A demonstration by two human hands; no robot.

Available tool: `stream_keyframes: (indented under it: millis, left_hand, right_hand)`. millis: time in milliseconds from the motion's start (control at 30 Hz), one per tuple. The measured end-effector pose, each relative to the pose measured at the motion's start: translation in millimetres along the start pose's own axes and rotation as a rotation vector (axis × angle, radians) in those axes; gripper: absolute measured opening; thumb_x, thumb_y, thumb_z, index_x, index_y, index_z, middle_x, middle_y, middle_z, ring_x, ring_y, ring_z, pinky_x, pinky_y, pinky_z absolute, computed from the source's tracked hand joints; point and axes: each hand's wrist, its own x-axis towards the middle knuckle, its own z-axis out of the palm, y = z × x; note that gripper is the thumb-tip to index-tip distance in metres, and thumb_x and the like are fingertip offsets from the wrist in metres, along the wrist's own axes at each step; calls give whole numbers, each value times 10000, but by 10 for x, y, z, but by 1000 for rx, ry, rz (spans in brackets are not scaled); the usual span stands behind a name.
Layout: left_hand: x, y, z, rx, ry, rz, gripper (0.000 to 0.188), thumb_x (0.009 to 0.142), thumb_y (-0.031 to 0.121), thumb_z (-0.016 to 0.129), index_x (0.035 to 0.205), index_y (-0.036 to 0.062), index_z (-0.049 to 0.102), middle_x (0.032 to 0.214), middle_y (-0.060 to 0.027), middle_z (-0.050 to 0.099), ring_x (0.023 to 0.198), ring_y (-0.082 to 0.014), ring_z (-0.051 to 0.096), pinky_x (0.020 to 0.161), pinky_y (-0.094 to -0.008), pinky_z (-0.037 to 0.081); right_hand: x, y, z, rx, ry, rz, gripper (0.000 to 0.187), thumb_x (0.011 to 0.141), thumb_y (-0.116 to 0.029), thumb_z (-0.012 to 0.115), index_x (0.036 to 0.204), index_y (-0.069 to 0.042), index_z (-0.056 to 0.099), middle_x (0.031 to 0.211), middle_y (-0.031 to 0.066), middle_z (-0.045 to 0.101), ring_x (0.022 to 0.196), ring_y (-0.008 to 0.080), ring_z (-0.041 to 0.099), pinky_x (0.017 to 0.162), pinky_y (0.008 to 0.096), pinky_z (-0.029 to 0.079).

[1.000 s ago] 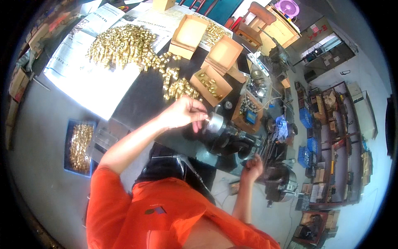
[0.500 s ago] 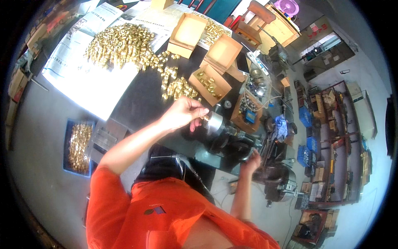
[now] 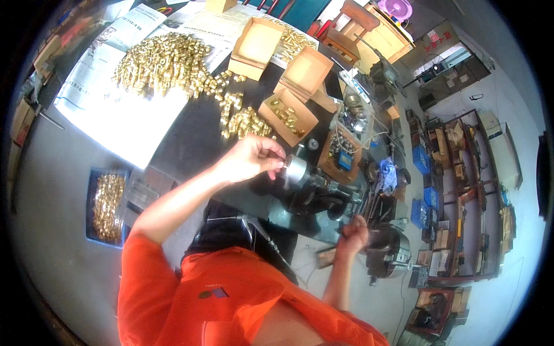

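Observation:
My left hand (image 3: 248,160) is closed in a pinch at the open end of a silver metal cylinder (image 3: 296,170). That cylinder is the front of a small dark bench machine (image 3: 317,196). Something tiny sits between thumb and fingertips, too small to make out. On the machine's other end, my right hand (image 3: 354,235) has its fingers curled round a dark handle (image 3: 341,229), partly hidden by the fingers. Loose brass fittings (image 3: 247,123) lie just beyond my left hand. Beside them stands a cardboard box (image 3: 300,128) with several more fittings in it.
A big heap of brass fittings (image 3: 161,60) covers newspaper (image 3: 86,86) at the far left. Two open cardboard boxes (image 3: 254,43) stand behind. A blue bin (image 3: 91,230) of brass parts is at lower left. At right are a bench vise (image 3: 386,251) and shelving (image 3: 473,190).
My right hand has moved down and slightly right with the handle. My left hand stays at the cylinder's end, its fingers drawn closer together. The whole view has shifted slightly.

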Motion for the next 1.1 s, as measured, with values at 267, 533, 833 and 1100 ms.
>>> stream_keyframes:
  millis: [267,533,833,1100]
  left_hand:
    - [-4,84,6,89,-51,-6,75,794,-43,579,868,-45,572,761,-53,587,663,-110,575,633,-223,470]
    - [-26,90,52,179,-29,99,109,780,-55,589,885,-40,567,810,-47,590,724,-96,569,686,-235,472]
    - [-18,28,20,196,-13,115,134,766,-40,615,892,-43,570,813,-46,601,762,-104,580,715,-245,480]
    - [-10,17,16,272,-5,133,145,749,-67,614,886,-45,574,801,-55,604,750,-105,583,697,-241,482]
  right_hand:
    - [78,-417,320,-13,-41,-39,196,842,-183,446,854,-3,522,564,-44,281,465,51,241,395,198,194]
    - [915,-325,630,101,-36,-68,188,814,-125,418,833,13,544,544,-51,253,453,54,210,384,201,161]
    - [834,485,236,-120,258,49,226,851,-192,439,896,-20,578,566,-45,359,465,71,318,405,223,273]
    - [146,85,-13,54,85,146,199,822,-175,444,873,5,512,567,-44,307,460,57,238,373,201,193]
